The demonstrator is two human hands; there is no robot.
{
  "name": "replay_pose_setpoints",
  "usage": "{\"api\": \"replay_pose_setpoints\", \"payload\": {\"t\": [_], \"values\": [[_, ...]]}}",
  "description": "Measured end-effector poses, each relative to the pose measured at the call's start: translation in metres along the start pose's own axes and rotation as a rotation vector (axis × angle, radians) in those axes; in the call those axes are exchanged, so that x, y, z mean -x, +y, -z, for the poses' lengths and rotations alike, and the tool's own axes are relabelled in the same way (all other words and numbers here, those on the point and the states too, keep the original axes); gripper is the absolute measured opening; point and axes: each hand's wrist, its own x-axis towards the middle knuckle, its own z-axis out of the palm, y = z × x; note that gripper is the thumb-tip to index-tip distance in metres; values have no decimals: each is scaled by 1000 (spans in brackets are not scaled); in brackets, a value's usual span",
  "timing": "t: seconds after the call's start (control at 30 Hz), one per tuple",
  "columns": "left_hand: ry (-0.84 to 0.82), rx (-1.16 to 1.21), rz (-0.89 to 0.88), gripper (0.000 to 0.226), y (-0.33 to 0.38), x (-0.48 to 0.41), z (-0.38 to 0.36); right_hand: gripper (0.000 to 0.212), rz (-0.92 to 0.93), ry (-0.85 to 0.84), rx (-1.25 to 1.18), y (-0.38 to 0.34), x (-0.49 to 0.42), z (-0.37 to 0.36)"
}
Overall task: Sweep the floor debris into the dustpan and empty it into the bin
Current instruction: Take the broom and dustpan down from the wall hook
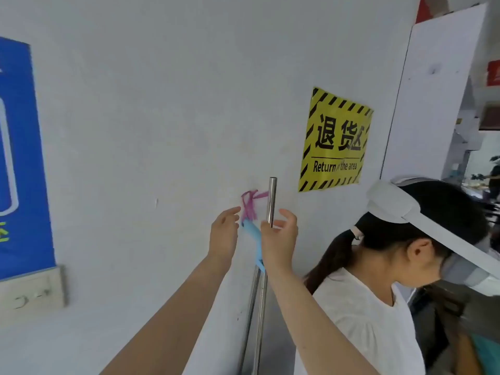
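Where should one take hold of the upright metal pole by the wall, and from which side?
Grip the metal pole on its bare upper shaft, under the open top end, coming from the front right. It stands upright close to the wall, and the pink string and blue handle crowd its left.

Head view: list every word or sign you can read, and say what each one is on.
"退货" plus a third character creased out of reading: yellow sign with black stripes on the white wall.
"Return the area", with a smudge after "Return": same yellow sign.
Unreadable: yellow-green marks, cut off, on the blue poster at left.
Too blurred: white marks on the red box at upper right.
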Motion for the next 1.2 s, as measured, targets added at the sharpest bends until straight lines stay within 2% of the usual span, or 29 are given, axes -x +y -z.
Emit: {"api": "replay_pose_setpoints", "payload": {"t": [0.07, 0.23, 0.4, 0.5, 0.57, 0.87, 1.2], "values": [[5, -95, -38, 30, -12, -17, -11, 41, -17, 38, -5, 6, -15, -3], [-68, -414, -129, 36, -50, -64, -29, 40, -64, -14, 1, 30, -45, -6], [-169, -692, -285, 34, -75, -90, -41, 12, -7, -38, 91, 45, -61, -11], [-305, -1021, -423, 28, -91, -98, -39, 18, 28, -85, 144, 55, -65, -12], [-312, -1203, -545, 31, -96, -102, -36, 21, 6, -109, 108, 57, -65, -13], [-337, -1110, -514, 20, -66, -98, -27, 22, -6, -110, 32, 40, -56, -17], [-343, -1117, -579, 26, -3, -61, -1, 25, -1, -87, -2, -31, -10, -19]]}}
